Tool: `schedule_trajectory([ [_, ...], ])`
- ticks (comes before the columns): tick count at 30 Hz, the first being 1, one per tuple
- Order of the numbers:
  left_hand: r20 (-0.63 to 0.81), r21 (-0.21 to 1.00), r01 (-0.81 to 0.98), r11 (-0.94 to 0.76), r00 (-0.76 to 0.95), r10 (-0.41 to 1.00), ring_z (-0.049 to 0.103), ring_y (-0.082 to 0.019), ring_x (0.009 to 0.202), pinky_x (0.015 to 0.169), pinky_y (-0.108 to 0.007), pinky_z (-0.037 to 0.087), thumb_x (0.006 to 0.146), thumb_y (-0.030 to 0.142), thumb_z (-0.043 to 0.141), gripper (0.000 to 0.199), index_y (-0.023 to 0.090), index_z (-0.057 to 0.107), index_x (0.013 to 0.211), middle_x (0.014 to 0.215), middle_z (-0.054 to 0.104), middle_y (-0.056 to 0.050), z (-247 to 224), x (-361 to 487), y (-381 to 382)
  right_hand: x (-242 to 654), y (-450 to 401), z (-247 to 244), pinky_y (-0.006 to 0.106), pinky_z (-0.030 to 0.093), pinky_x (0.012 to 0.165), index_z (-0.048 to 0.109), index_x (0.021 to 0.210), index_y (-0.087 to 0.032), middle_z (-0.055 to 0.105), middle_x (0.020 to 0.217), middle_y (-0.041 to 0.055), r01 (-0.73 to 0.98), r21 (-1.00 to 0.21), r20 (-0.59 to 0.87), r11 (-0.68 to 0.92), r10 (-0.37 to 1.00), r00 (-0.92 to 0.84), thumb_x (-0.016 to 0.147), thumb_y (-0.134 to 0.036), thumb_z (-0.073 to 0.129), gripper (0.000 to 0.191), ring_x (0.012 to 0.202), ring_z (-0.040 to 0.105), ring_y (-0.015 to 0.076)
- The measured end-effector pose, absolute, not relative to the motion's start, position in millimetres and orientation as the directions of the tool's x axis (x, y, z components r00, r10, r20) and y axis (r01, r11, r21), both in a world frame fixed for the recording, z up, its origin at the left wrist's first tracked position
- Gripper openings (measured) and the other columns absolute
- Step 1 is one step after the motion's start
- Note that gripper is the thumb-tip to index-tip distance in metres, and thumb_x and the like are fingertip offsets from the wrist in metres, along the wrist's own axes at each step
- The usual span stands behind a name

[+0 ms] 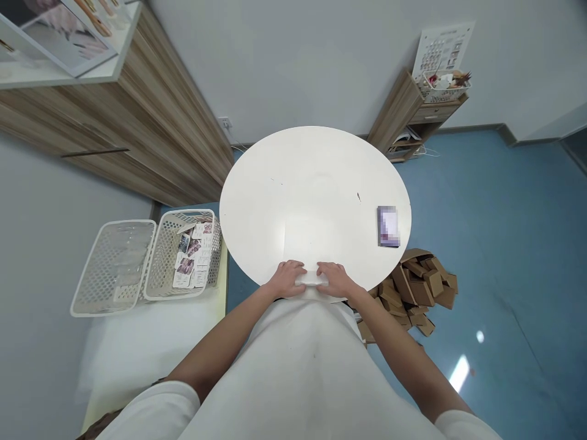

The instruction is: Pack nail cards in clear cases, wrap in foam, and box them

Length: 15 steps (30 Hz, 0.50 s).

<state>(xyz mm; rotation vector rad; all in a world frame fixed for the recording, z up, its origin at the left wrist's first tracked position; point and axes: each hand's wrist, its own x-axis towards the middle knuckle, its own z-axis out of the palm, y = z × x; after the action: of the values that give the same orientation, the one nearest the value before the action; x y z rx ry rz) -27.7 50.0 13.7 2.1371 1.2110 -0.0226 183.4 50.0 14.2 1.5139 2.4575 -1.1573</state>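
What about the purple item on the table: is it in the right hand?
No, the purple item lies on the white table, apart from the right hand.

The person wears a plain white top, smooth over the front, with soft folds and a faint small spot low near the middle. Its short, loose left sleeve and right sleeve are white too and end in wide, rounded openings. Below them the arms are bare, down to the bare left hand and right hand.
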Motion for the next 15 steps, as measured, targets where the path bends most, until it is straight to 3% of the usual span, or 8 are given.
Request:
schedule_trajectory([
  [3, -0.392, 0.603, 0.769, -0.21, 0.515, 0.762, 0.044, -0.024, 0.11, 0.09, -0.038, 0.033, 0.073, 0.042, 0.049, 0.039, 0.027, 0.055, 0.108, 0.121, 0.05, -0.005, 18, -33, 60, 188, 70, 16, 0.043, 0.032, 0.089, 0.059, 0.09, -0.026, 0.052, 0.12, 0.0052, 0.762, -0.618, -0.415, 0.192, 0.744, -0.524, 0.073, -0.043, 0.054, 0.025, 0.108, 0.048, 0.0241],
  [8, -0.499, 0.73, 0.674, 0.117, 0.407, 0.765, 0.056, -0.02, 0.087, 0.073, -0.028, 0.042, 0.074, 0.045, 0.046, 0.033, 0.021, 0.06, 0.093, 0.094, 0.062, -0.003, 13, -49, 74, 197, 93, 11, 0.03, 0.045, 0.068, 0.063, 0.083, -0.025, 0.063, 0.093, 0.0022, 0.685, -0.725, -0.527, -0.07, 0.697, -0.486, 0.076, -0.049, 0.047, 0.03, 0.081, 0.058, 0.0179],
  [12, -0.562, 0.596, 0.768, 0.235, 0.191, 0.805, 0.053, -0.017, 0.064, 0.054, -0.025, 0.038, 0.076, 0.045, 0.043, 0.032, 0.018, 0.052, 0.064, 0.063, 0.056, -0.001, -4, -57, 82, 198, 99, 0, 0.028, 0.044, 0.062, 0.061, 0.077, -0.023, 0.064, 0.081, 0.0005, 0.664, -0.72, -0.539, -0.203, 0.766, -0.351, 0.076, -0.047, 0.046, 0.029, 0.074, 0.057, 0.0172],
  [15, -0.564, 0.494, 0.833, 0.25, 0.089, 0.821, 0.05, -0.015, 0.058, 0.05, -0.025, 0.033, 0.075, 0.042, 0.044, 0.03, 0.019, 0.044, 0.056, 0.056, 0.048, 0.001, -13, -56, 86, 196, 100, -9, 0.026, 0.043, 0.061, 0.058, 0.078, -0.023, 0.063, 0.082, 0.0005, 0.67, -0.677, -0.532, -0.305, 0.831, -0.161, 0.074, -0.042, 0.048, 0.022, 0.074, 0.057, 0.0168],
])
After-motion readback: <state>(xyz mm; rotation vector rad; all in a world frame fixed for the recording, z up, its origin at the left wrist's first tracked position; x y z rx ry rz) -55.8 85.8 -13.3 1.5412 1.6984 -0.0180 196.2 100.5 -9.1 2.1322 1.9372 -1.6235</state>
